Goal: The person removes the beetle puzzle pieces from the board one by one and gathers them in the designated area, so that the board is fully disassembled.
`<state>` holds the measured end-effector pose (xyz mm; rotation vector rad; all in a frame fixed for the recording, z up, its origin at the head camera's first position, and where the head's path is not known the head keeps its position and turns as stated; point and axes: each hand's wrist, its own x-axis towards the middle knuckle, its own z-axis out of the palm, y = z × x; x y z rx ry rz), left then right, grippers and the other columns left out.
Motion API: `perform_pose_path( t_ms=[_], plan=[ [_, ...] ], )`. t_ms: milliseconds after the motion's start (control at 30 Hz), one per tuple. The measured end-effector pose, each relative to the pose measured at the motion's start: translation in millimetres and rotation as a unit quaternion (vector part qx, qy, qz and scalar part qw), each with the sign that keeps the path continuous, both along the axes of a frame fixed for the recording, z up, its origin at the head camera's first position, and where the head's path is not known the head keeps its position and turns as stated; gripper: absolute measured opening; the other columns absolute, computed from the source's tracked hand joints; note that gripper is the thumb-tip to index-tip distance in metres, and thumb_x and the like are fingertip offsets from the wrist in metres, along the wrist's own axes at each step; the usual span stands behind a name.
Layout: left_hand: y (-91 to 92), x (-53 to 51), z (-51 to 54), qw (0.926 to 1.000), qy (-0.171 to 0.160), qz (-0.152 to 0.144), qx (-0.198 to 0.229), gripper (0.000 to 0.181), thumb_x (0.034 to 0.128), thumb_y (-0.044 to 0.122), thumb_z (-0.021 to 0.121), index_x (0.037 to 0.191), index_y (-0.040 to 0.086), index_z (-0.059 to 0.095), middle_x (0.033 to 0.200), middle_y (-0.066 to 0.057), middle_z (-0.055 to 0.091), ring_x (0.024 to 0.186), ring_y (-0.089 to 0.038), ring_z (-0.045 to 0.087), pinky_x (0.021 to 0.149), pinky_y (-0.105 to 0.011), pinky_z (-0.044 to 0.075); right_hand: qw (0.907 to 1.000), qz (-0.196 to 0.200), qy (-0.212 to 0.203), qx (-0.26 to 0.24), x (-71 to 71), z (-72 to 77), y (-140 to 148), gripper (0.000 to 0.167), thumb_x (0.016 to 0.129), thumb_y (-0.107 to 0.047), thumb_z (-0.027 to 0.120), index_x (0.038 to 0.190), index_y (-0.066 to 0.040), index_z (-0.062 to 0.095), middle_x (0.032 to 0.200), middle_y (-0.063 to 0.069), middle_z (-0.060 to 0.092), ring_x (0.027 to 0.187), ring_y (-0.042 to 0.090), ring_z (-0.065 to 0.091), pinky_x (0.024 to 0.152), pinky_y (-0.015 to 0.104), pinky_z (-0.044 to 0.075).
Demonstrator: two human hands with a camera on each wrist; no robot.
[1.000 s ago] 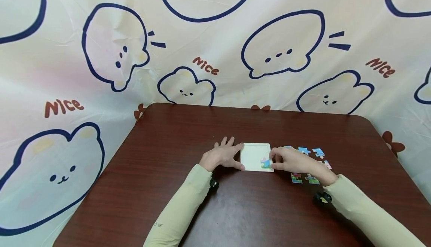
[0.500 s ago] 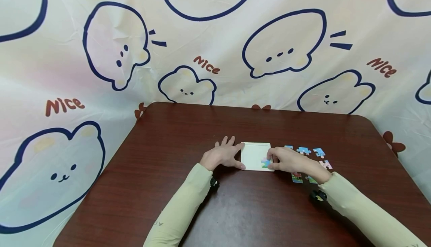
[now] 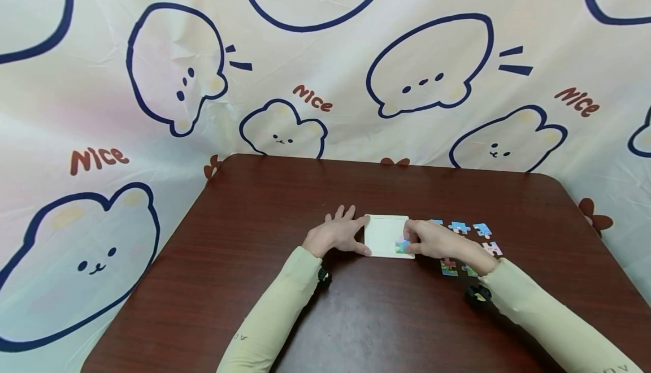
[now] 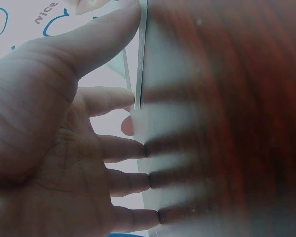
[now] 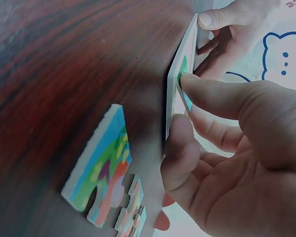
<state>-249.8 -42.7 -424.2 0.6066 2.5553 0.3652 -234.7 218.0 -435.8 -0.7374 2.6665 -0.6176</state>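
Note:
A white puzzle tray (image 3: 378,237) lies flat on the table in the head view. My left hand (image 3: 337,234) is at its left side, thumb and index finger touching the edge and the other fingers spread straight on the table. Over the tray's near right corner, my right hand (image 3: 432,239) pinches a blue and green jigsaw piece (image 3: 402,247) between thumb and fingers. In the right wrist view this jigsaw piece (image 5: 187,100) looks slightly tilted against the tray (image 5: 175,74), with the thumb on its green part. The fingers partly hide it.
Several loose jigsaw pieces lie right of the tray, among them a blue piece (image 3: 459,228), a pink piece (image 3: 491,248) and a red and green piece (image 3: 449,267). The right hand and forearm cover some. A patterned cloth (image 3: 346,51) hangs behind the brown table (image 3: 285,203).
My right hand has shifted slightly left, further over the tray's corner, with the jigsaw piece. The left hand stays at the tray's left edge.

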Motion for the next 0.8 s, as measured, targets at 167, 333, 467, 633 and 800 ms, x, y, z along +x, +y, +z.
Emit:
perform_pose_path(
  t_ms=[167,333,467,633,800],
  plan=[
    [0.5,-0.4,0.3,1.0000,0.000,-0.001,-0.001,0.090,0.0865,0.057,0.066,0.158,0.032,0.018,0.167,-0.011,0.000,0.154,-0.035,-0.006,0.121,-0.059,0.006,0.9999,-0.009,0.011,-0.005,0.1,0.1,0,0.012,0.093,-0.018,0.068,0.089,-0.016,0.056,0.070,-0.003,0.053,0.058,0.011,0.045,0.056,0.026,0.039],
    [0.2,0.5,0.7,1.0000,0.002,0.000,-0.001,0.089,0.0867,0.057,0.066,0.158,0.032,0.018,0.167,-0.011,0.001,0.154,-0.035,-0.006,0.121,-0.059,0.007,0.9995,-0.015,0.023,-0.018,1.3,1.6,-1,0.013,0.094,-0.018,0.067,0.085,-0.017,0.057,0.067,-0.003,0.050,0.056,0.011,0.043,0.053,0.025,0.038],
    [0.0,1.4,0.8,1.0000,0.002,-0.001,0.002,0.089,0.0868,0.056,0.066,0.158,0.032,0.019,0.167,-0.011,0.001,0.154,-0.035,-0.006,0.121,-0.059,0.007,0.9989,-0.013,0.029,-0.033,2.2,5.0,0,0.014,0.093,-0.019,0.067,0.084,-0.018,0.058,0.066,-0.004,0.049,0.056,0.011,0.043,0.052,0.024,0.038],
    [0.1,1.0,1.0,1.0000,0.008,-0.004,-0.001,0.089,0.0868,0.056,0.066,0.158,0.031,0.019,0.167,-0.011,0.002,0.154,-0.035,-0.005,0.121,-0.059,0.008,0.9987,-0.004,0.014,-0.050,2.7,10.6,8,0.014,0.094,-0.021,0.067,0.083,-0.019,0.058,0.067,-0.005,0.053,0.055,0.009,0.047,0.052,0.024,0.042],
    [0.0,0.8,1.1,0.9999,0.009,-0.006,-0.003,0.089,0.0867,0.057,0.066,0.158,0.031,0.019,0.167,-0.011,0.002,0.154,-0.036,-0.004,0.121,-0.060,0.008,0.9979,0.006,-0.005,-0.065,5.4,16.6,23,0.013,0.095,-0.021,0.065,0.085,-0.017,0.058,0.074,-0.002,0.060,0.057,0.009,0.053,0.054,0.025,0.046]
  ],
)
